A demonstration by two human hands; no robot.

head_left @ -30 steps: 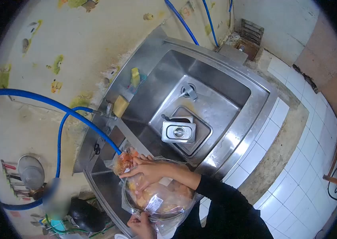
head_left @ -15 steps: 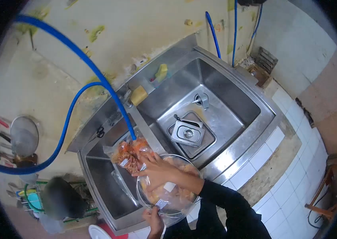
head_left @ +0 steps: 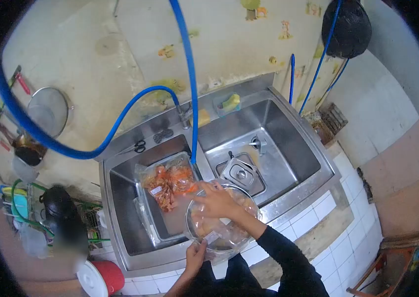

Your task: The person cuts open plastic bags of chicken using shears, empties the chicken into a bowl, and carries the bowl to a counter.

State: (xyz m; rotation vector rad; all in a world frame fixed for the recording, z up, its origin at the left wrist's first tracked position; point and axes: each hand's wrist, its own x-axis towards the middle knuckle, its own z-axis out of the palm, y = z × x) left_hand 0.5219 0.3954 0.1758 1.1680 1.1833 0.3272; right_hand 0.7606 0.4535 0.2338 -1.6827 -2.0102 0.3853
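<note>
A round metal-rimmed bowl (head_left: 256, 210) sits at the near edge of the sink, holding a clear plastic bag (head_left: 229, 232) of pale pieces I cannot identify. My left hand (head_left: 195, 256) pinches the bag's near edge beside a white label. Over the bag's far side lies my right hand (head_left: 218, 203), palm down with fingers spread. In the left basin, a rectangular metal tray (head_left: 174, 226) with cloudy water contains plastic packs of orange pieces (head_left: 182, 177) and reddish-brown pieces (head_left: 162, 194). The blue hose (head_left: 193, 123) ends above this tray.
The right basin (head_left: 288, 148) holds small lidded metal containers (head_left: 240, 174). A yellow sponge (head_left: 200, 118), scissors (head_left: 140, 145) and a scouring pad (head_left: 163, 135) lie along the back ledge. At lower left stand a red bucket (head_left: 109, 275) and a rack with a dark pot (head_left: 58, 200).
The view has turned and tilted up. My right hand has drawn back from beside the packs in the tray, exposing more water. My left hand keeps its pinch on the bag.
</note>
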